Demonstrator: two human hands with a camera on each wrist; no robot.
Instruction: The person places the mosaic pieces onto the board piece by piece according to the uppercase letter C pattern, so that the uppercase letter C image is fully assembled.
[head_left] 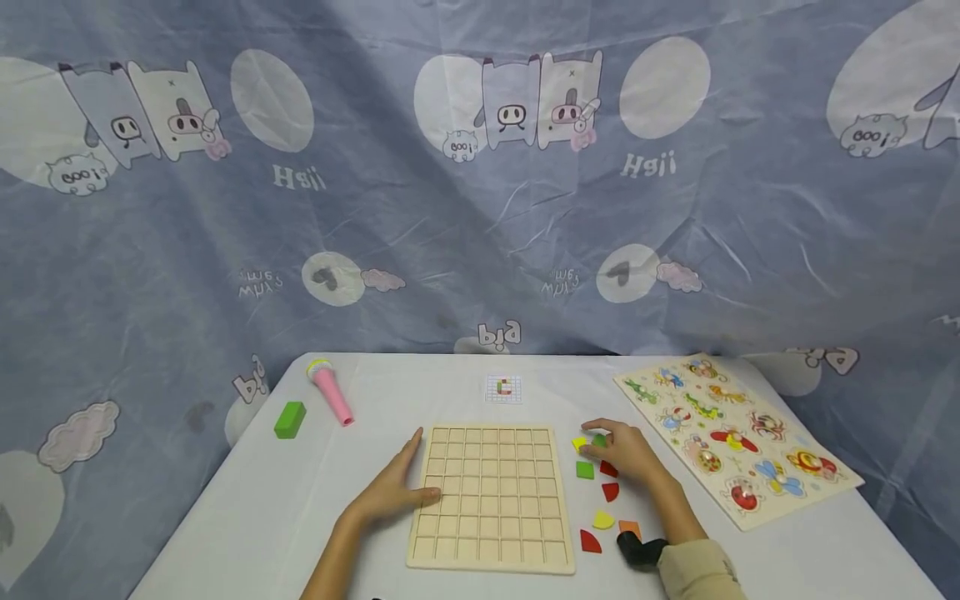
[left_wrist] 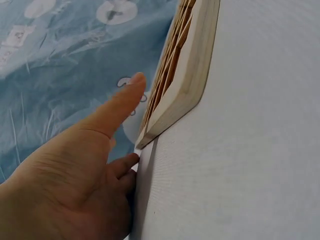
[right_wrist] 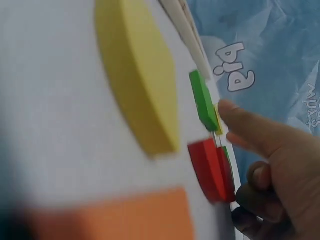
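My left hand [head_left: 393, 492] rests along the left edge of a wooden grid board [head_left: 489, 506], fingers extended and thumb over its rim. In the left wrist view, the thumb is held straight beside the board's edge [left_wrist: 192, 75]. My right hand [head_left: 628, 450] is right of the board, thumb and index finger apart around a small yellow piece [head_left: 579, 444]; the thumb tip is right at it. A green piece [head_left: 599, 440] lies under the arch of those fingers. Close by are a green square [head_left: 585, 471] and two red pieces, one a red quarter-round [head_left: 611, 492].
Nearer me lie a yellow quarter-round [head_left: 603, 520], an orange piece [head_left: 629, 528] and another red quarter-round [head_left: 590, 542]. A pattern card [head_left: 504, 389] sits behind the board. An insect puzzle board [head_left: 738, 442] lies right; a pink toy microphone [head_left: 332, 393] and green block [head_left: 290, 420] left.
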